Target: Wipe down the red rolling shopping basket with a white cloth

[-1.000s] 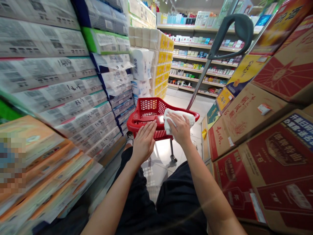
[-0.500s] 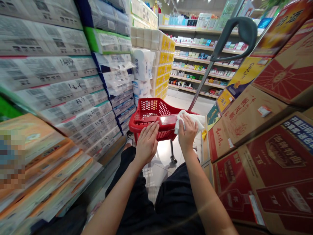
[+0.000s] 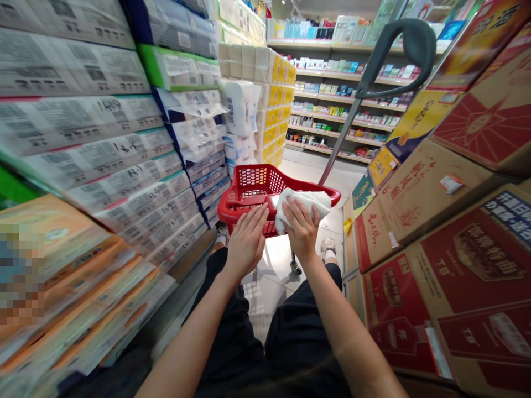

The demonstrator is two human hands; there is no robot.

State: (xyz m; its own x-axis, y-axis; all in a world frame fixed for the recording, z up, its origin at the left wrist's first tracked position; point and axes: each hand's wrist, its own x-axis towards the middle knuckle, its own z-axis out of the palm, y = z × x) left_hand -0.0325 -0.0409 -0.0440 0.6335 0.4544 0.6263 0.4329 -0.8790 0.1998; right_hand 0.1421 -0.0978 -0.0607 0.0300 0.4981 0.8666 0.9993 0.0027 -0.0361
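A red plastic shopping basket on wheels (image 3: pixel 249 188) stands in the aisle in front of me, its grey pull handle (image 3: pixel 398 61) rising up to the right. My left hand (image 3: pixel 246 240) lies flat against the basket's near rim, fingers stretched out. My right hand (image 3: pixel 302 224) presses a white cloth (image 3: pixel 307 199) onto the near rim, fingers wrapped over the cloth. My legs in black shorts are below.
Stacked packs of tissue paper (image 3: pixel 124 166) wall the left side. Cardboard cartons (image 3: pixel 448 232) in red and brown are piled on the right. Shelves of small goods (image 3: pixel 340 105) stand across the far end. A tiled floor (image 3: pixel 269 276) runs between.
My right hand has slid the cloth along the rim, out to the right and back toward the left. The left hand has stayed on the rim.
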